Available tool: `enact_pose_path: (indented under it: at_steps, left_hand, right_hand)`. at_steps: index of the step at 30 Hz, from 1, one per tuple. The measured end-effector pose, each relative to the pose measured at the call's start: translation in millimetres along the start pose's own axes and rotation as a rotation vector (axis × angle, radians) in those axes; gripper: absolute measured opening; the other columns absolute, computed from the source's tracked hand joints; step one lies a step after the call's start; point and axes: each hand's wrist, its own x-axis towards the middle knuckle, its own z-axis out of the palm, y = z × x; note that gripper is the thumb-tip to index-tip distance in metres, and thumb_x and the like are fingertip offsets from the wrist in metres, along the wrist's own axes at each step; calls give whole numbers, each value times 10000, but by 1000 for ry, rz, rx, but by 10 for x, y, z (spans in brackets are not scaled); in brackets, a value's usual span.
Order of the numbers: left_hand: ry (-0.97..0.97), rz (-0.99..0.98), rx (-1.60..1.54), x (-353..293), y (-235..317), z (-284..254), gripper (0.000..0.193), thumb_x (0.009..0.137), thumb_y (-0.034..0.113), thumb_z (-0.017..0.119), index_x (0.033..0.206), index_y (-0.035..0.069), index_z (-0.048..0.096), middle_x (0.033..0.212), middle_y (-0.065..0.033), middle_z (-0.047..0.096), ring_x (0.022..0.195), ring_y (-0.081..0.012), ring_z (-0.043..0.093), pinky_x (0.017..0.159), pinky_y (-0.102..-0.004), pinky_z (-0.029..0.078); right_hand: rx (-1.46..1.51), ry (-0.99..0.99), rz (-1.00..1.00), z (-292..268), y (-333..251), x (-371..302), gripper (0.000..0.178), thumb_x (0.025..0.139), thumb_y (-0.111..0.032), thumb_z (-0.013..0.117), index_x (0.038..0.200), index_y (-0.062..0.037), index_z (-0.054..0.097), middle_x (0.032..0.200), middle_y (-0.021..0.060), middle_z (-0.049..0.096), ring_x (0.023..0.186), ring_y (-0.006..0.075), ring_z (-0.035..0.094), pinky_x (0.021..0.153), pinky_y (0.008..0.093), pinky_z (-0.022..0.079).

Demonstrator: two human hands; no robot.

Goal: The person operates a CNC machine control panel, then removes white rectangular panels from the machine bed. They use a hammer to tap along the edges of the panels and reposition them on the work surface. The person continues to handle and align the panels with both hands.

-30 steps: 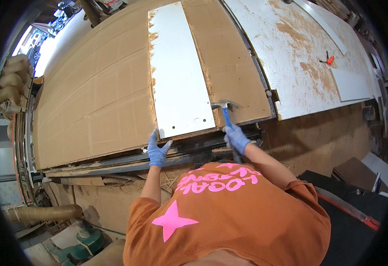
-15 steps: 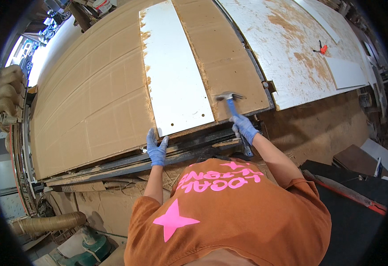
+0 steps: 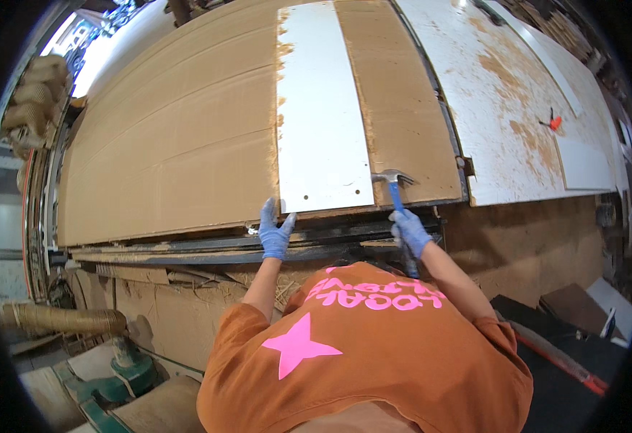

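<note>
A long white board (image 3: 322, 108) with two dark holes near its close end lies over brown cardboard (image 3: 172, 144). My left hand (image 3: 276, 234), in a blue glove, is at the board's near left corner, fingers stretched and thumb apart against the edge. My right hand (image 3: 410, 232), gloved the same, is wrapped round the blue handle of a claw hammer (image 3: 395, 191). The hammer's metal head is beside the board's near right edge, above the cardboard; whether it touches, I cannot tell.
To the right is a white, dust-streaked panel (image 3: 503, 130) bearing a small red-orange tool (image 3: 555, 123) and a smaller white board (image 3: 583, 164). Dark rails (image 3: 186, 252) run below the cardboard's near edge. Lower left are a ribbed hose (image 3: 63, 318) and a green machine (image 3: 132, 369).
The whole view has shifted, so the board and both hands appear farther right. The hammer stays in my right hand beside the board; my left hand stays at its corner.
</note>
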Motion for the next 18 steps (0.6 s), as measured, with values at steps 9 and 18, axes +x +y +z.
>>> enact_pose_path:
  at_steps: [9,18]
  left_hand:
    - [16,-49,-35,-36,-7,17,748,769,47,781,1394,2,371,1420,-152,436,1318,-249,422,1116,-364,318]
    - [124,-151,85,138,193,-75,720,783,161,785,1369,-9,404,1389,-160,457,1246,-261,463,1055,-360,372]
  right_hand:
    - [-1,-38,6,-47,15,82,280,944,-357,544,984,-80,553,565,21,499,403,141,463,380,283,401]
    - [-48,-134,9,268,64,66,221,952,-295,510,984,-78,536,578,27,512,401,141,476,388,284,405]
